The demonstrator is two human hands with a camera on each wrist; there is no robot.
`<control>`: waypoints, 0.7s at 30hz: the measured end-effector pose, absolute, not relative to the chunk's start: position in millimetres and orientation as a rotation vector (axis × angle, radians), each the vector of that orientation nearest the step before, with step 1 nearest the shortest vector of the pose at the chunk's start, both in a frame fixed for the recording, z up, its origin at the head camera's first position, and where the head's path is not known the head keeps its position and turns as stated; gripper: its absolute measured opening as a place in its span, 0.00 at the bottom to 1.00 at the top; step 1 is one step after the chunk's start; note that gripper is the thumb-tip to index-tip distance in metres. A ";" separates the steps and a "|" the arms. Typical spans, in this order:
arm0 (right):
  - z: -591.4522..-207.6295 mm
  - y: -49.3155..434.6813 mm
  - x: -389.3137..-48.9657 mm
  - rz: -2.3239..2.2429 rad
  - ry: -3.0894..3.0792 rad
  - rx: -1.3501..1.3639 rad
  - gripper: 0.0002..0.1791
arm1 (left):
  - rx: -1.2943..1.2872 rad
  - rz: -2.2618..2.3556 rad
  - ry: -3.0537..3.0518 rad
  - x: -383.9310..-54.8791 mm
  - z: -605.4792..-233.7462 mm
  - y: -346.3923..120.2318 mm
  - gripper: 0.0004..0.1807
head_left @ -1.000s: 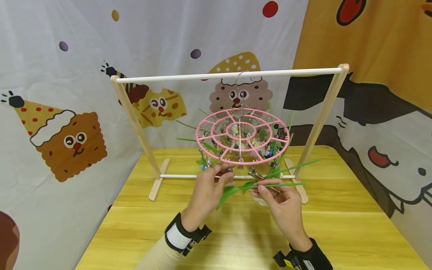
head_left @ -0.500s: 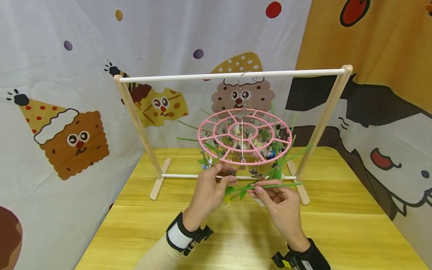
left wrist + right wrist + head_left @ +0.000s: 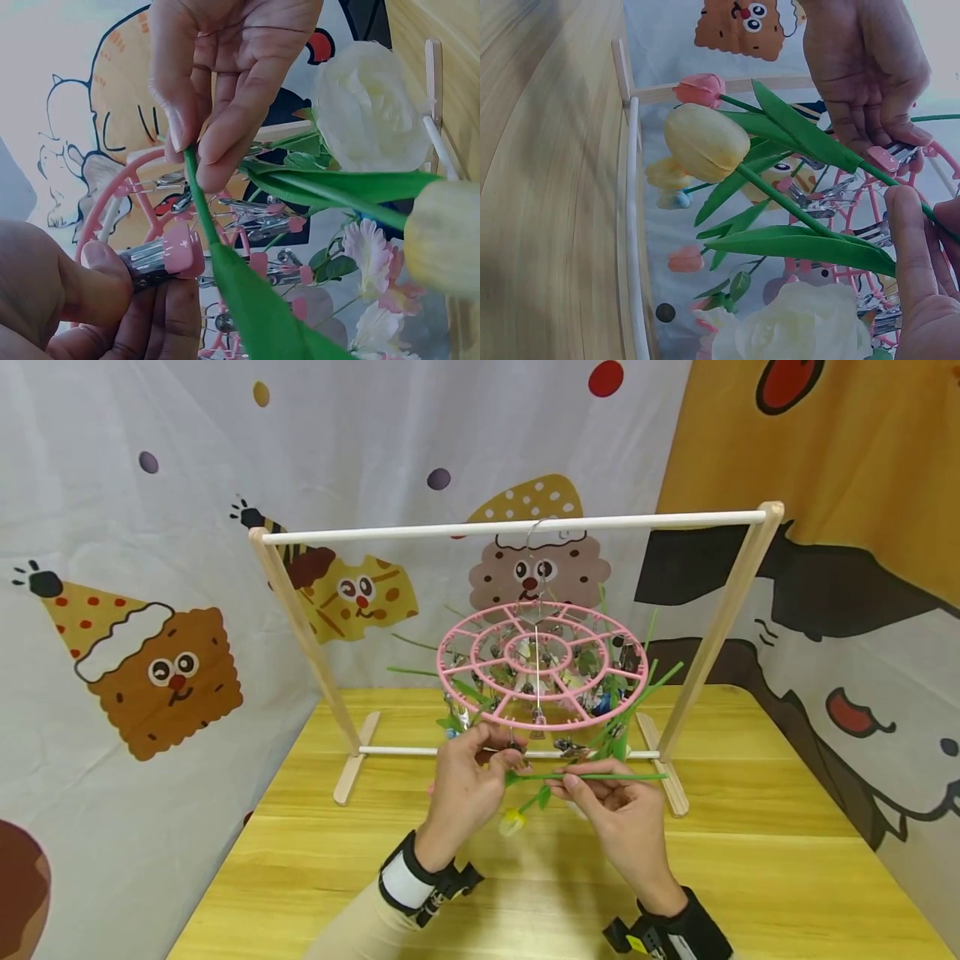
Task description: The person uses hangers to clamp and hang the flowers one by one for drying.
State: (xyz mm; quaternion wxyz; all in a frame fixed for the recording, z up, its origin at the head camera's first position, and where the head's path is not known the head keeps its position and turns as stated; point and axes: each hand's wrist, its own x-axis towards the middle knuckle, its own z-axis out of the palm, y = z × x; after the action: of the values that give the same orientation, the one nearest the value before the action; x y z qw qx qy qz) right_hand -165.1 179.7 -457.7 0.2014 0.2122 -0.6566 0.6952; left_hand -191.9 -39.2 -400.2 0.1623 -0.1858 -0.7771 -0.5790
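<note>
My left hand pinches a metal clip with pink tips below the front edge of a pink round hanger. The clip's tips look close together in the left wrist view. My right hand pinches the green stem of an artificial tulip, which lies roughly level and points left. The stem passes beside the clip, apart from it in the left wrist view. Its bloom appears to be the pink one. A pale yellow tulip hangs head down close by, its stem end hidden.
A wooden rack with a white top rod bears the hanger. Several other clips and artificial flowers hang beneath it, including a large white bloom. A white lower rod runs behind my hands above the wooden table.
The held stem has turned more level and shifted slightly. The yellow tulip has come into clear view below my hands. My left hand stays at the clip.
</note>
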 end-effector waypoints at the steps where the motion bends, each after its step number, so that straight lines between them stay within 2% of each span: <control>1: -457.5 179.5 -165.3 1.941 -1.835 0.591 0.09 | -0.528 -1.653 -2.211 -191.9 -400.5 -38.8 0.10; 7: -456.1 178.4 -165.5 1.967 -1.818 0.595 0.09 | -0.548 -1.648 -2.200 -193.1 -403.7 -37.6 0.10; 15: -454.4 176.9 -166.7 1.982 -1.812 0.600 0.09 | -0.554 -1.674 -2.193 -194.6 -405.1 -37.3 0.15; 21: -454.0 176.5 -167.4 2.002 -1.803 0.609 0.10 | -0.548 -1.682 -2.206 -194.5 -406.0 -38.8 0.14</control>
State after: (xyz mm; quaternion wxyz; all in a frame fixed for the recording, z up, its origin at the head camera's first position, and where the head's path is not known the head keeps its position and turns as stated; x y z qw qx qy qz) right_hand -167.4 176.5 -454.0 0.1884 0.2166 -0.6411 0.7118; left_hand -194.5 -38.8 -406.0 0.1562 -0.1913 -0.7707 -0.5874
